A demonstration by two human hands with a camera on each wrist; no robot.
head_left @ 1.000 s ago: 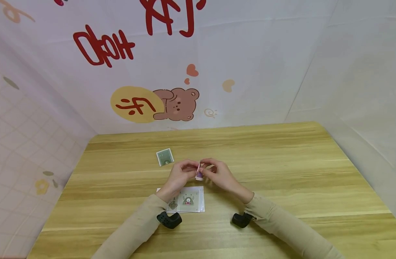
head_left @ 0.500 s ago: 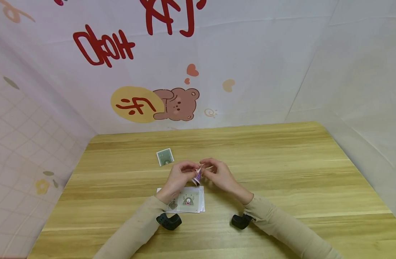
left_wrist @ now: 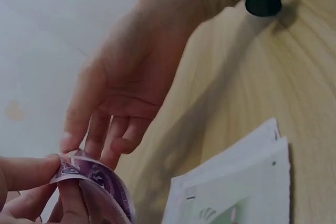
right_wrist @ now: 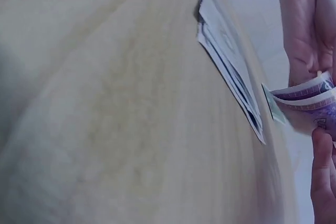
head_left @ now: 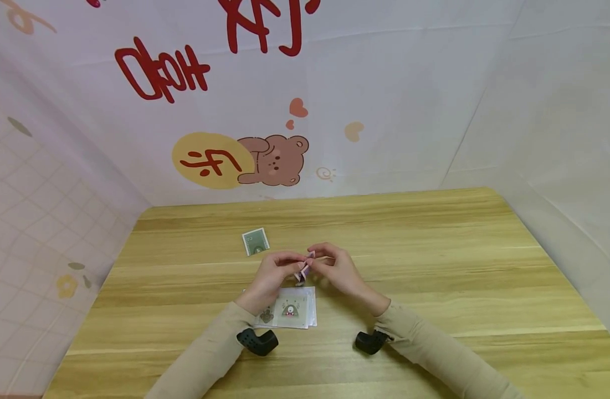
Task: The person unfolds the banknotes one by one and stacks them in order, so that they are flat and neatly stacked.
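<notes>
Both hands meet over the table, pinching a small purple paper note [head_left: 305, 270] between them. The note has white edges and is folded over, its two layers bowed apart in the right wrist view, where the purple note [right_wrist: 310, 100] shows a printed pattern. My left hand [head_left: 273, 276] holds it from the left with thumb and fingertips. From the other side, my right hand [head_left: 338, 270] pinches its upper end. Close below the left hand lies a stack of pale printed papers [head_left: 292, 311], partly covered by that hand and wrist.
A green square of paper [head_left: 255, 243] with a white edge and a "2" lies beyond the left hand. The wooden table [head_left: 434, 249] ends at a printed white wall sheet [head_left: 384, 72]. Each wrist bears a black device [head_left: 369, 342].
The purple note has turned and tilted between the fingers, its lower end swinging left toward the left hand. Both hands stay nearly in place; the papers on the table lie as before.
</notes>
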